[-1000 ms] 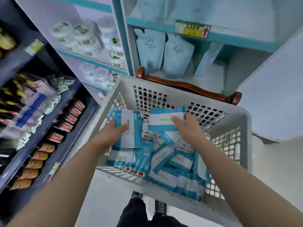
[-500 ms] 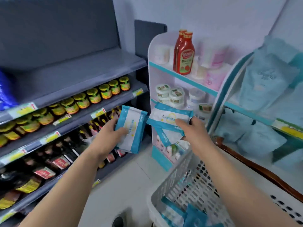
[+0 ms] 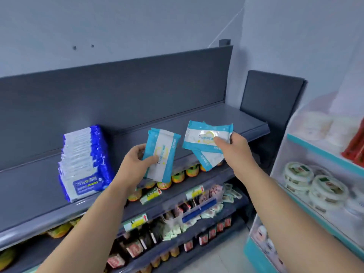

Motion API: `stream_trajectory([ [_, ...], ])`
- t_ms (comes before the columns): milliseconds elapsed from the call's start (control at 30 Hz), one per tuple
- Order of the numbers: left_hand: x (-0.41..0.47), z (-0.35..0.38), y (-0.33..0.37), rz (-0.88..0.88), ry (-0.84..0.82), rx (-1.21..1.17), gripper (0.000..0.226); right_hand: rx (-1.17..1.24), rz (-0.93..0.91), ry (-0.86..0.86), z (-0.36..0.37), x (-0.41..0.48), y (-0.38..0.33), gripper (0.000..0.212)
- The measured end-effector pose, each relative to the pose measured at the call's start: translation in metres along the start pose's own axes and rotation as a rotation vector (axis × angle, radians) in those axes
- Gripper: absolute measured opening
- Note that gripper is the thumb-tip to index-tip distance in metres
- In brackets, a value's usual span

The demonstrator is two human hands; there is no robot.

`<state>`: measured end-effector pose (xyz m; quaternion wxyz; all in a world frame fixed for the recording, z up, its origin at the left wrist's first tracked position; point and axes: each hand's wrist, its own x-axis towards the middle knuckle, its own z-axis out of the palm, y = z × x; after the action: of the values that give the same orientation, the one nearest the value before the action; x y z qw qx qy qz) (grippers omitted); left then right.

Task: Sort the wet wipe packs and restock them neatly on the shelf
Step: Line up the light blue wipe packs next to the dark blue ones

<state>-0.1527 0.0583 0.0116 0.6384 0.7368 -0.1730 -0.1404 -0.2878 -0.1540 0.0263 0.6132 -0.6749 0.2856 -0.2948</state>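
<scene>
My left hand point(image 3: 136, 164) grips a small stack of light-blue and white wet wipe packs point(image 3: 160, 154), held upright in front of the grey top shelf point(image 3: 197, 123). My right hand point(image 3: 234, 148) pinches two or more of the same light-blue packs point(image 3: 206, 136), fanned out, one hanging below the other. Both hands hover just above the shelf's front edge. A row of dark-blue and white wipe packs point(image 3: 84, 162) stands on the left part of that shelf.
The lower grey shelves carry yellow-lidded jars point(image 3: 179, 177), sachets point(image 3: 216, 205) and dark bottles point(image 3: 137, 245). A white and teal rack point(image 3: 315, 154) with round tubs point(image 3: 299, 174) stands at the right. The basket is out of view.
The view swung up from the basket to the grey top shelf. Both hands lifted their light-blue packs out of the basket and carried them up in front of the shelf.
</scene>
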Motion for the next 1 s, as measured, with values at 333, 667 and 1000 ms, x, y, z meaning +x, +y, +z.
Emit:
stream_trajectory([
  [333, 0.131, -0.011, -0.021, -0.097, 0.048, -0.082, 0.04, -0.214, 0.022, -0.168, 0.068, 0.141, 0.012, 0.01],
  [667, 0.237, 0.036, -0.026, -0.189, 0.219, -0.157, 0.022, -0.634, 0.116, -0.656, 0.099, 0.295, 0.038, 0.037],
  [1000, 0.274, 0.066, -0.032, -0.17, 0.198, -0.527, 0.036, -0.427, -0.041, -0.84, 0.15, 0.327, 0.034, 0.043],
])
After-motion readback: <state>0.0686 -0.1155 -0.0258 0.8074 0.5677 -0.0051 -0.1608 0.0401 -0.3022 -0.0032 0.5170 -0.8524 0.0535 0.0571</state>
